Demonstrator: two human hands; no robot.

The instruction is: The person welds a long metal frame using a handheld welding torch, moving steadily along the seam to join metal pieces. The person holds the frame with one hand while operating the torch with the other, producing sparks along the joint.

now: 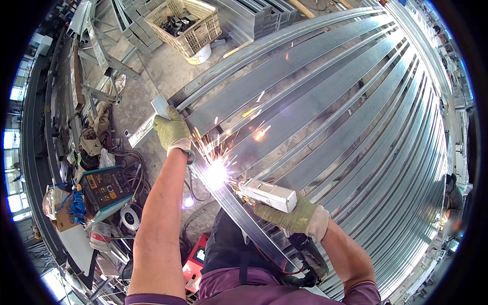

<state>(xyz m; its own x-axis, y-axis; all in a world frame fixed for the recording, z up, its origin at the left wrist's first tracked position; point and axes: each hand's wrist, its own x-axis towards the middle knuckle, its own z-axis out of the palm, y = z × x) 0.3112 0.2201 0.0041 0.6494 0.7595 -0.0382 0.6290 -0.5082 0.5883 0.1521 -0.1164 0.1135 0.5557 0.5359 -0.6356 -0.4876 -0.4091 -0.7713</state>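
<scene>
My left hand (173, 129), in a pale green work glove, grips a silvery metal bar (142, 131) by the corner of a large steel frame. A wristband circles that wrist. My right hand (288, 213), gloved alike, is wrapped round a handheld welding gun with a white boxy body (269, 194). Its tip points left at the frame's near rail (239, 213). There a white glare (216, 175) hides the joint, and orange sparks fly up and away from it. Long galvanized steel slats (284, 122) run side by side from this rail towards the far right.
At left stand a welding machine (107, 187) with cables and a wire spool (130, 217). A red machine (194, 264) sits near my legs. A beige plastic crate (185, 28) of dark parts rests on a white bucket (200, 54), beside stacked metal tubes (140, 30). Another person (451, 203) is at far right.
</scene>
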